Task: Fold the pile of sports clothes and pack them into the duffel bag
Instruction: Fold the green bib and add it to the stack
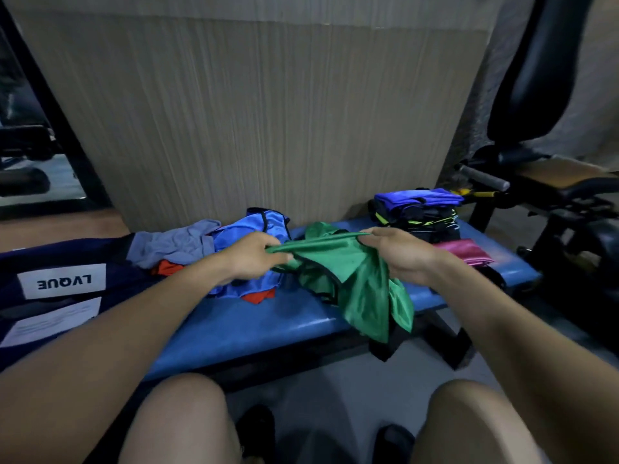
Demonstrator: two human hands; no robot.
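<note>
A shiny green garment [363, 289] with dark trim hangs over the front of the blue bench [261, 326]. My left hand [249, 257] pinches its top edge on the left and my right hand [400, 252] grips the same edge on the right, so the edge is stretched between them. Behind my left hand lies an unfolded pile: a blue garment [254, 229], a grey one [174, 242] and some red cloth [167, 267]. A dark navy duffel bag [63, 289] with a white label lies at the left end of the bench.
A stack of folded clothes [417, 212], dark with a blue piece on top, sits at the bench's right end, and a folded magenta piece [464, 251] lies in front of it. Black gym equipment [536, 182] stands to the right. A wood-panelled wall rises behind the bench.
</note>
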